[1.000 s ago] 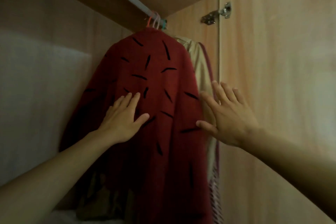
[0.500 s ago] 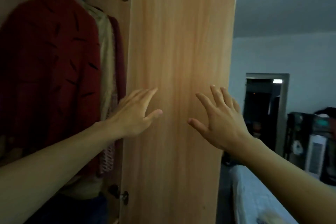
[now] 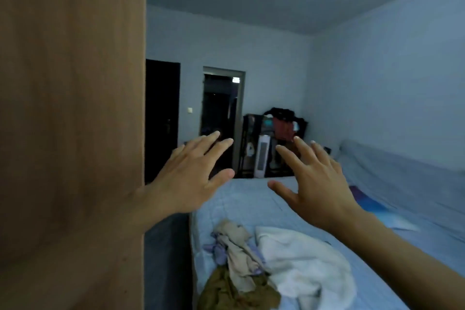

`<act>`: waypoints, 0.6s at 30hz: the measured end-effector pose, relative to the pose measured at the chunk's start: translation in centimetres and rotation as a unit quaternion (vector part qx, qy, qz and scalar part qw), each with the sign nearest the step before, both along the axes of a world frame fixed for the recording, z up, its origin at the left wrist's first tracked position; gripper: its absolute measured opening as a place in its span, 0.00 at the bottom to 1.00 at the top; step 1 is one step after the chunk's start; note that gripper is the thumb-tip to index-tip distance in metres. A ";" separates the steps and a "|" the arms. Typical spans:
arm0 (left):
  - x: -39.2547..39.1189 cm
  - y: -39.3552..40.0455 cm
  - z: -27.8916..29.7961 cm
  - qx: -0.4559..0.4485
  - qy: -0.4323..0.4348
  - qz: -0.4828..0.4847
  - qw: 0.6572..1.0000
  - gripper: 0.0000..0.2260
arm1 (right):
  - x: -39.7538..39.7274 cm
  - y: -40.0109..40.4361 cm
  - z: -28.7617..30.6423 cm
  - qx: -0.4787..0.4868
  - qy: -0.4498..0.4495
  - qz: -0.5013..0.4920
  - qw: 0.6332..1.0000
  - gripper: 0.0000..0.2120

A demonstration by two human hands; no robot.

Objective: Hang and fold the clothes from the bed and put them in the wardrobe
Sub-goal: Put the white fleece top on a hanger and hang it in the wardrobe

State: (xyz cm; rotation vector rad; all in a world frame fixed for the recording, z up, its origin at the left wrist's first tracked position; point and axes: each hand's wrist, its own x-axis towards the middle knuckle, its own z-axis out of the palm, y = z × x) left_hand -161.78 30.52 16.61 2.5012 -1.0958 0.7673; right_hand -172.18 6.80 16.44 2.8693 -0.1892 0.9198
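Note:
A heap of clothes lies on the bed (image 3: 251,201) near its front left corner: a white garment (image 3: 302,259), a beige one (image 3: 239,251) and an olive one (image 3: 226,292). Both hands are raised in the air above the bed, fingers spread and holding nothing. My left hand (image 3: 191,178) is beside the edge of the wooden wardrobe door (image 3: 73,133), which fills the left of the view. My right hand (image 3: 314,181) is a little to its right. The wardrobe's inside is hidden.
The bed has a light blue cover and runs along the right wall. A dark floor strip (image 3: 166,259) lies between door and bed. At the far end are a doorway (image 3: 221,118), a dark shelf unit (image 3: 274,141) and a white tower appliance (image 3: 261,156).
The view has swung right, from the red garment hanging in the wardrobe, past the door, to the bed. Both hands left the hanging clothes and stay spread and empty.

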 end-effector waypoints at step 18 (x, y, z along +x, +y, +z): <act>3.4 -15.3 -14.5 0.029 0.190 -0.156 0.969 0.32 | -4.8 -10.6 -12.5 0.092 0.079 -0.157 0.980 0.33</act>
